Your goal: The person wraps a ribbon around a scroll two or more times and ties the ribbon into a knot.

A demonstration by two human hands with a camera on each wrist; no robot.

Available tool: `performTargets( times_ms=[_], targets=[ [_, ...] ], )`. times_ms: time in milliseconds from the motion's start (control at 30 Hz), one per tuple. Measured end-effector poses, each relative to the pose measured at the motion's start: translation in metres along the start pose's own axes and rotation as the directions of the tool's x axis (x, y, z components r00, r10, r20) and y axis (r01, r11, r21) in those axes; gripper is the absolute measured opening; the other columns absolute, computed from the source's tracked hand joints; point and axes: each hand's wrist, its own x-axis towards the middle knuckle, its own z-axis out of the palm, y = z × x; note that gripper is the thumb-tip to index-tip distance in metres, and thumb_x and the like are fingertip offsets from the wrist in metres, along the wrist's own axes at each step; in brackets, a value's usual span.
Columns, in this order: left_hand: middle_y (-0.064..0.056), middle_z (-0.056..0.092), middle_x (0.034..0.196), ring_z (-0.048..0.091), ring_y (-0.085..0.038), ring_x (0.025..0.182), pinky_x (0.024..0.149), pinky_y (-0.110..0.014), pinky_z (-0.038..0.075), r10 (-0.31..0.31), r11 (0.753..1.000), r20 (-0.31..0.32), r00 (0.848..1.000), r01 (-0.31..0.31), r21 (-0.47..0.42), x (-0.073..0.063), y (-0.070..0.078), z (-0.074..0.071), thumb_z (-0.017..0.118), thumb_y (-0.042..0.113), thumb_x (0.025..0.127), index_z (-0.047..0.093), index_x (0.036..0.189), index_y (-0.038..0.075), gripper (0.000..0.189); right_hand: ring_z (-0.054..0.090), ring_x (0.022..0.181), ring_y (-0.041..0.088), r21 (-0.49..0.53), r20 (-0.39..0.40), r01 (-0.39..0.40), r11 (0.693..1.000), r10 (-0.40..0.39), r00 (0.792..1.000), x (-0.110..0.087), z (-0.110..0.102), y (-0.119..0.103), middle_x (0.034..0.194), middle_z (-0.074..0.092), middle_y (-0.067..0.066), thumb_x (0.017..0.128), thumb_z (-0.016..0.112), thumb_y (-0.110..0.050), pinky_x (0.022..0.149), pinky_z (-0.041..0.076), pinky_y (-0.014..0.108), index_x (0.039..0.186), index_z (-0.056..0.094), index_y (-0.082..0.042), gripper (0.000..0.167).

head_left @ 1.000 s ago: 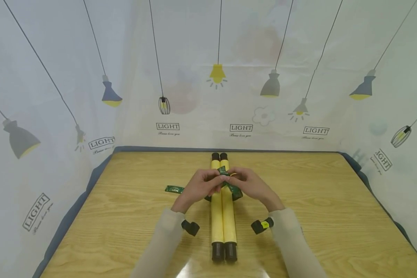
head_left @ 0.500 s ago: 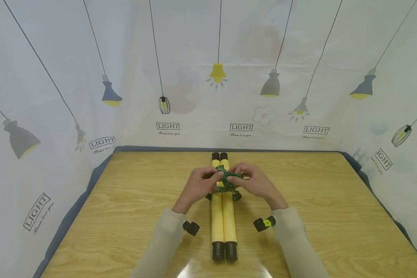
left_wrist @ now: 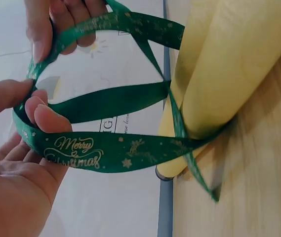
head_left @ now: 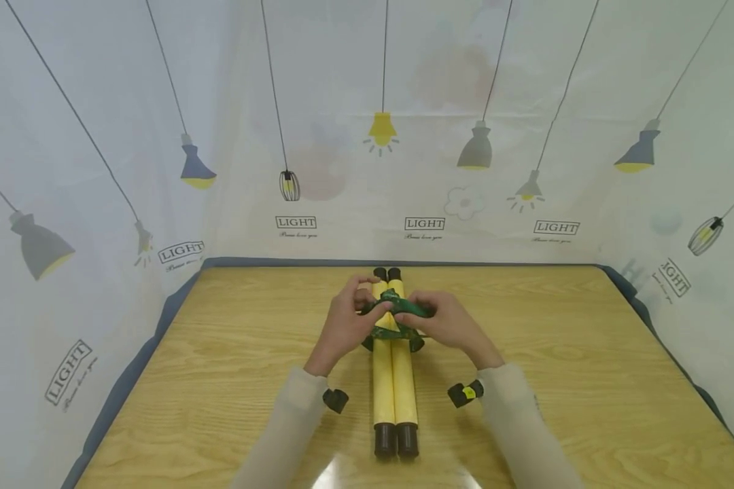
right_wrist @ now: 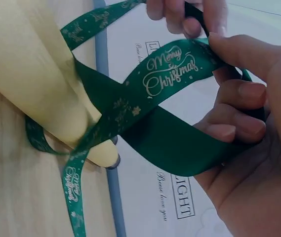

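Two yellow tubes [head_left: 384, 394] with dark brown end caps lie side by side on the table, running away from me. A green ribbon [left_wrist: 86, 150] printed with gold "Merry Christmas" lettering passes around their middle and crosses over itself. Above the tubes, my left hand [head_left: 345, 329] pinches a loop of this ribbon between thumb and fingers. My right hand [head_left: 449, 322] also grips the ribbon [right_wrist: 172, 71], with thumb and curled fingers in the right wrist view. Both hands' fingertips are close together, with the ribbon stretched between them. The underside of the wrap is hidden.
The wooden table [head_left: 238, 380] extends on both sides of the tubes. Behind it hangs a white backdrop [head_left: 342, 238] printed with lamps, and a dark blue edge [head_left: 281, 261] runs along the table's back. Each wrist wears a small black device [head_left: 336, 399].
The ribbon tail that lay left of my left hand is no longer seen there. The hands have spread slightly, and a ribbon loop now arches between them. My left fingers have lifted.
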Motion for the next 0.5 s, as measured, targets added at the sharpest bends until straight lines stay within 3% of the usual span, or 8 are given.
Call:
performTargets(
  times_ms=[67, 167, 267, 400, 500],
  targets=[
    [-0.004, 0.068, 0.084, 0.056, -0.011, 0.067, 0.063, -0.026, 0.047, 0.026, 0.999, 0.024, 0.999, -0.027, 0.036, 0.0005, -0.0011, -0.0021, 0.071, 0.026, 0.099, 0.067, 0.127, 0.017, 0.029, 0.048, 0.058, 0.012, -0.017, 0.004, 0.01, 1.0, -0.01, 1.0, -0.0004, -0.0032, -0.0018, 0.07, 0.058, -0.001, 0.096, 0.073, -0.036, 0.057, 0.043, 0.027, 0.093, 0.072, -0.02, 0.016],
    [-0.001, 0.071, 0.09, 0.058, -0.01, 0.073, 0.068, -0.027, 0.049, 0.026, 0.997, 0.09, 0.996, -0.033, 0.075, 0.0008, -0.0011, -0.0051, 0.067, 0.03, 0.101, 0.076, 0.11, 0.018, 0.017, 0.047, 0.058, 0.012, -0.029, 0.005, 0.011, 1.0, -0.011, 1.0, -0.0017, -0.0074, -0.0041, 0.068, 0.056, -0.002, 0.096, 0.073, -0.036, 0.057, 0.042, 0.027, 0.09, 0.071, -0.021, 0.017],
    [-0.003, 0.069, 0.095, 0.056, -0.015, 0.082, 0.074, -0.031, 0.048, 0.012, 0.999, 0.164, 0.986, -0.021, 0.05, 0.001, 0.0001, -0.0078, 0.063, 0.03, 0.104, 0.075, 0.097, 0.015, 0.02, 0.045, 0.058, 0.012, -0.029, 0.007, -0.002, 1.0, 0.002, 1.0, -0.003, -0.0098, -0.005, 0.067, 0.054, -0.003, 0.096, 0.073, -0.038, 0.058, 0.041, 0.028, 0.087, 0.07, -0.02, 0.02],
    [-0.007, 0.061, 0.092, 0.052, -0.017, 0.083, 0.075, -0.032, 0.045, -0.03, 0.999, 0.261, 0.965, 0.04, -0.032, 0.0007, 0.0031, -0.0103, 0.059, 0.031, 0.106, 0.069, 0.096, 0.009, 0.026, 0.045, 0.058, 0.014, -0.013, 0.01, -0.012, 1.0, 0.013, 1.0, -0.0041, -0.0109, -0.0054, 0.069, 0.053, -0.001, 0.097, 0.071, -0.041, 0.058, 0.043, 0.03, 0.087, 0.071, -0.019, 0.024],
    [-0.004, 0.059, 0.087, 0.051, -0.014, 0.077, 0.069, -0.028, 0.045, -0.073, 0.994, 0.311, 0.948, 0.093, -0.052, -0.0006, 0.0062, -0.0102, 0.066, 0.033, 0.102, 0.065, 0.095, 0.008, 0.026, 0.046, 0.059, 0.015, -0.008, 0.01, -0.019, 1.0, 0.019, 1.0, -0.0041, -0.0107, -0.0056, 0.071, 0.056, 0.003, 0.098, 0.069, -0.043, 0.059, 0.044, 0.03, 0.087, 0.072, -0.02, 0.026]
  ],
)
